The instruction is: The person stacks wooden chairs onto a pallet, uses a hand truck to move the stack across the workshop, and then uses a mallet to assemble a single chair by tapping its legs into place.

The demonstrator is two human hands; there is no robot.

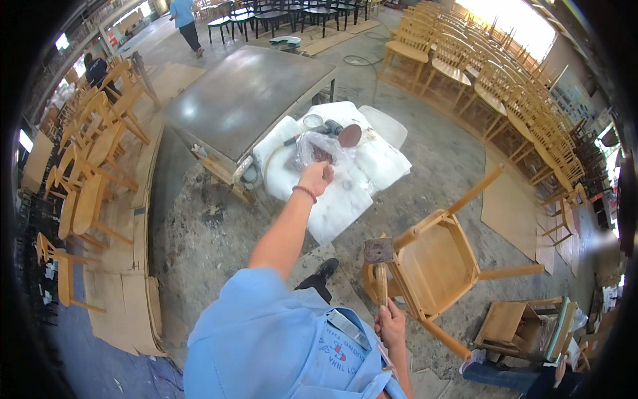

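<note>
My left hand (pixel 316 177) is stretched forward at the near edge of a clear plastic bag (pixel 309 150) with small reddish-brown pieces inside. Its fingers are curled together; what they hold, if anything, is hidden. The bag lies on a white padded cover (pixel 339 213), beside a round brown disc (pixel 349 135) and a dark hand tool (pixel 329 128). Low at the right, my right hand (pixel 391 322) grips the wooden handle of a mallet (pixel 379 251), its blocky brown head upward. Next to the mallet, a wooden chair (pixel 438 263) lies tipped over, legs pointing outward.
A large metal-topped table (pixel 246 93) stands ahead to the left. Rows of wooden chairs (pixel 492 90) fill the far right; more chairs (pixel 100 173) stand on cardboard at left. A small wooden stand (pixel 522 326) is at lower right. Another person (pixel 184 20) walks far off.
</note>
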